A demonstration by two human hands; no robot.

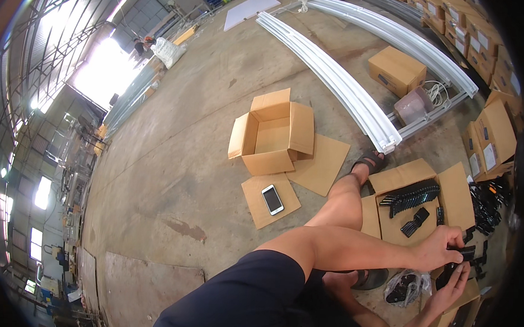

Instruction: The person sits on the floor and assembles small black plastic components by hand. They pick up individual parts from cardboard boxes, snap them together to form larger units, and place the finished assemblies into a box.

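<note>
My left hand (436,248) is closed, with thumb and fingers pinching a small black plastic part (466,253). Just below it, my right hand (448,291) has its fingers curled against another dark piece (444,276), partly hidden behind the fingers. Both hands are close together at the right, beside an open cardboard box (391,227). In that box lies a row of black parts (412,196), with a few loose black pieces (415,222) in front of it. Near my right wrist is a clear plastic bag (407,288) with dark parts inside.
A pile of black parts (487,205) lies beyond the box. An open box (272,135) and a phone (272,199) on cardboard (255,186) are on the floor. Long white metal profiles (336,79) stretch away; stacked cartons (483,44) line the right. My sandalled foot (370,162) is near the box.
</note>
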